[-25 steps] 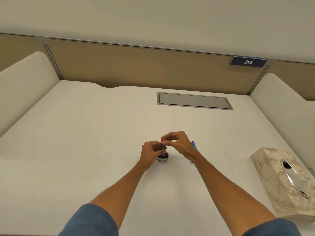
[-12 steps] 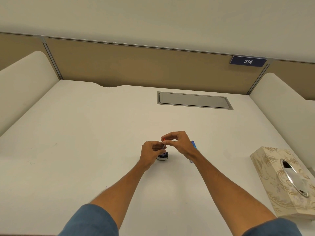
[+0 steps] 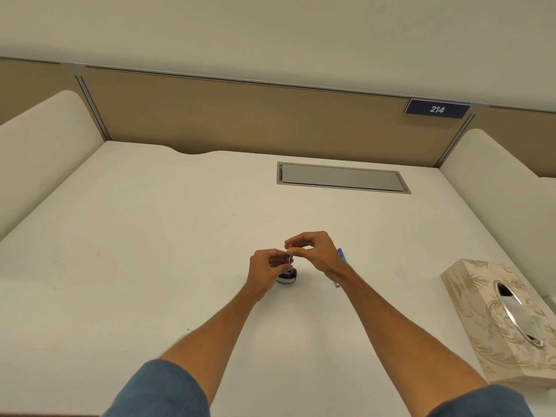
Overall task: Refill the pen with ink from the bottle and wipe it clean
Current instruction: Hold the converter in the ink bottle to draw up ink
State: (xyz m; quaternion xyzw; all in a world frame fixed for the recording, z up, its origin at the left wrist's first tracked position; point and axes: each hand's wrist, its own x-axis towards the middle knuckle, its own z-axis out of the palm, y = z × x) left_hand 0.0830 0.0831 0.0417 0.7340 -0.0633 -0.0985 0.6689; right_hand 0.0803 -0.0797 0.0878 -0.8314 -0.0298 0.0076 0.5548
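Observation:
A small dark ink bottle (image 3: 288, 277) stands on the white desk (image 3: 150, 251) near the middle. My left hand (image 3: 264, 272) curls around its left side. My right hand (image 3: 316, 251) pinches the top of a thin pen part with a red end (image 3: 289, 252), held upright with its lower end at the bottle's mouth. A blue pen piece (image 3: 341, 254) lies on the desk behind my right wrist, mostly hidden.
A cream patterned tissue box (image 3: 493, 320) with a metal oval opening sits at the right edge. A grey cable hatch (image 3: 343, 177) is set into the desk further back. Low white side walls and a tan partition enclose the desk.

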